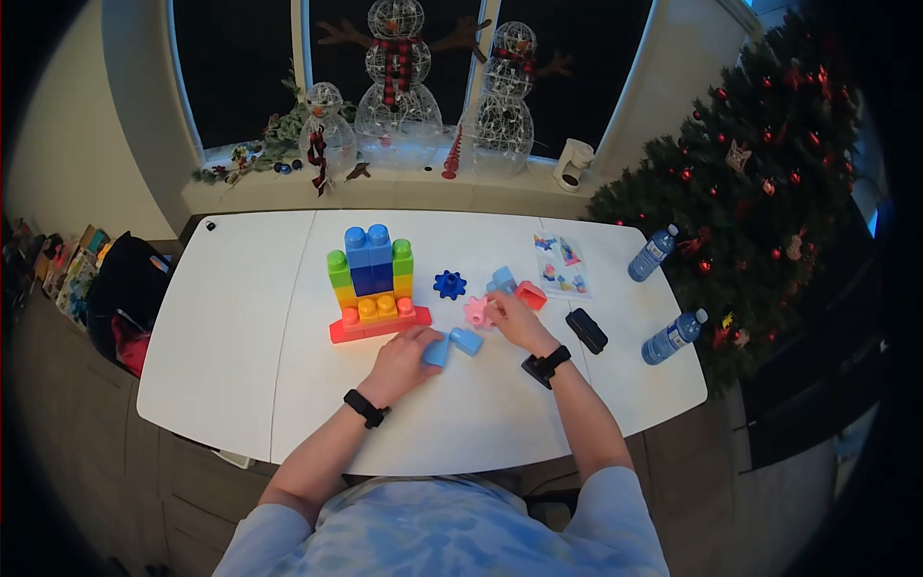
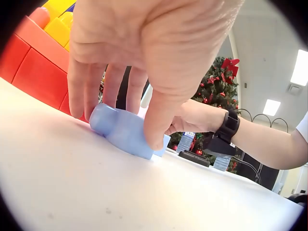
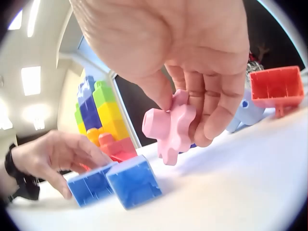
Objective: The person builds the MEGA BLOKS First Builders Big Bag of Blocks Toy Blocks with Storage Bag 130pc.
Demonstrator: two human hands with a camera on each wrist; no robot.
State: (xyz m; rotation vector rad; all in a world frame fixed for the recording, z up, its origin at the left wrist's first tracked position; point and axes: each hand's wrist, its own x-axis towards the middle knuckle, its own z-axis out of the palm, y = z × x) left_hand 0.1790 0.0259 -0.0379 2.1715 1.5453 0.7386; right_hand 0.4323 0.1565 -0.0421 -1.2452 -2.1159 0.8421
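My left hand (image 1: 396, 365) holds a light blue toy block (image 1: 436, 351) that lies on its side on the table, thumb on one side and fingers on the other. A second light blue block (image 1: 466, 340) lies right beside it, its hollow underside facing the right wrist camera. Between thumb and fingers my right hand (image 1: 521, 323) pinches a pink toy gear (image 3: 174, 127) by its toothed rim, its peg pointing toward the left hand. Left of both hands stands a block structure (image 1: 373, 279) in red, orange, yellow, green and blue.
A dark blue gear (image 1: 449, 285) lies behind the pink one. Near the right hand are a red block (image 1: 531, 295), a light blue piece (image 1: 501, 280), a picture sheet (image 1: 564, 264) and a black case (image 1: 586, 331). Two water bottles (image 1: 673, 338) stand at the table's right edge.
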